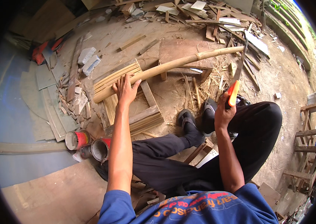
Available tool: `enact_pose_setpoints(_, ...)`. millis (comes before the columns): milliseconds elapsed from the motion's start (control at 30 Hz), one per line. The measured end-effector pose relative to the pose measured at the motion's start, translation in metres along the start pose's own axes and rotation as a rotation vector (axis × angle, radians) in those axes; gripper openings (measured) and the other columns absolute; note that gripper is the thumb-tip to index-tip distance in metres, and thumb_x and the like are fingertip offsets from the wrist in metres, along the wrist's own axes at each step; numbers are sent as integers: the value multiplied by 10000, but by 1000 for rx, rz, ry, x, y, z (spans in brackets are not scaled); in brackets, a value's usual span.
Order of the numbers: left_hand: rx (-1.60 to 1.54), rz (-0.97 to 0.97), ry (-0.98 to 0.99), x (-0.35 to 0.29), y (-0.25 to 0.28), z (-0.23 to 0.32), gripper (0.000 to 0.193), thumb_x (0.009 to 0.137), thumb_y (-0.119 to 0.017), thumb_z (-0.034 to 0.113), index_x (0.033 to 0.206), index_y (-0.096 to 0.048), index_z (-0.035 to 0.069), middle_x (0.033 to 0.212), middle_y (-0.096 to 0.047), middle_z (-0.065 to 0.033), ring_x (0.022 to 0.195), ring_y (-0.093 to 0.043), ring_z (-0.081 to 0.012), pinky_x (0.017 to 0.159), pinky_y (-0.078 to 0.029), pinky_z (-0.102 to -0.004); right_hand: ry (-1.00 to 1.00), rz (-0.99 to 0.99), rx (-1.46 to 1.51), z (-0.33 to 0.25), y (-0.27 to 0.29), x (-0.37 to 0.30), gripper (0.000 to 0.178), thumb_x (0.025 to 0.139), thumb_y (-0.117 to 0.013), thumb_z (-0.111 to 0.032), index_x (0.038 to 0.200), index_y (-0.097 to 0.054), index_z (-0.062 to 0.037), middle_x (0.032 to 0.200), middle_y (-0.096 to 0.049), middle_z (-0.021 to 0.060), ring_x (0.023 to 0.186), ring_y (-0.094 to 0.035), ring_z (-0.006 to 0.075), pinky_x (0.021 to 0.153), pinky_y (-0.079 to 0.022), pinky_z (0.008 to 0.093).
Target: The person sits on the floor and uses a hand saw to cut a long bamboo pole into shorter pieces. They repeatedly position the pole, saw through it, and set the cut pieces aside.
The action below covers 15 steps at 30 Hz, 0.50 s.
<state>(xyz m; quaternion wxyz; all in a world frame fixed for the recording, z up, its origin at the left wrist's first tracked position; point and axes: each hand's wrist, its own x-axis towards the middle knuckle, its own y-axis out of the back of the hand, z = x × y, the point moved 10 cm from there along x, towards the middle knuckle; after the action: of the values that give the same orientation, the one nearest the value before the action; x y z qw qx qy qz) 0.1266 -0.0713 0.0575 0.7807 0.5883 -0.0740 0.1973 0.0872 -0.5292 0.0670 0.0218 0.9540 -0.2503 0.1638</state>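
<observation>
A long, slightly curved bamboo pole (173, 64) lies slantwise in front of me, across a slatted wooden frame (143, 121) and a low brown wooden table (184, 48). My left hand (126, 89) presses on its thicker near end, fingers and thumb over the pole. In my right hand (224, 112) is a handsaw (233, 92) with an orange and black handle, gripped in closed fingers. The saw's blade stands upright at the pole's far right end and appears to touch it; whether the teeth are in the bamboo I cannot tell.
Scrap wood (217, 20) is heaped at the back. Two pale blocks (90, 61) lie to the left. Open cans (100, 150) stand beside my left leg. Shavings (210, 87) litter the floor near my feet. Wooden racks (310, 132) stand at the right.
</observation>
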Motion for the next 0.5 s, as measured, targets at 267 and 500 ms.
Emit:
enact_pose_setpoints(267,6,-91,46,5,-5,-8,506,943,-625,583,1290,-571,218,1271,-592,-75,1279,-505,-286,1123,-219,-554,27,-245,-37,-20,-44,-34,200,1029,-627,-195,972,-616,-3,729,-511,-32,647,-464,50,562,-376,250)
enact_pose_setpoints(500,12,-8,29,0,-1,-5,496,935,-609,613,1265,-595,244,1260,-621,-82,1258,-533,-286,1090,-247,-539,55,-336,-30,-30,-64,-66,118,974,-667,-97,944,-612,3,731,-563,44,664,-548,134,609,-445,294)
